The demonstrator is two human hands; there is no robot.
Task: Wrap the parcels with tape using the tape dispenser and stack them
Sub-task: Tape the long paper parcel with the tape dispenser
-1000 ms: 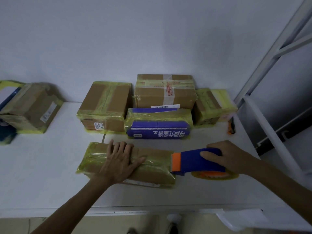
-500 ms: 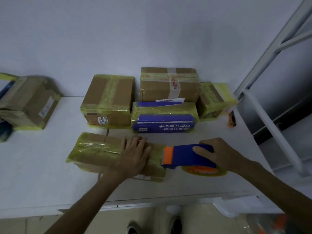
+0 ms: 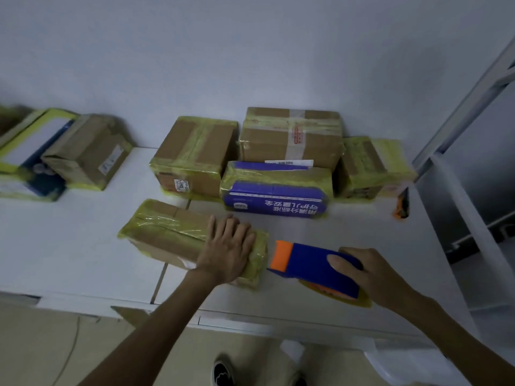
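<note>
A long brown parcel (image 3: 167, 232) wrapped in yellowish tape lies on the white table (image 3: 69, 246). My left hand (image 3: 227, 249) presses flat on its right end, fingers straight. My right hand (image 3: 367, 274) grips the blue tape dispenser (image 3: 309, 261) with an orange front, just right of the parcel's end; its yellow tape roll (image 3: 348, 298) shows underneath. Behind stand taped parcels: a brown box (image 3: 195, 154), a larger brown box (image 3: 289, 135), a blue box (image 3: 276, 190) and a small box (image 3: 362, 165).
More taped boxes (image 3: 83, 151) sit at the far left against the wall. A small orange and black tool (image 3: 401, 204) lies at the table's right edge. A white metal frame (image 3: 459, 107) rises on the right. The table's front edge is close to me.
My left hand slid rightward to the parcel's right end. The dispenser has drawn slightly away from the parcel's end. The camera view shifted, and more boxes show at the left.
</note>
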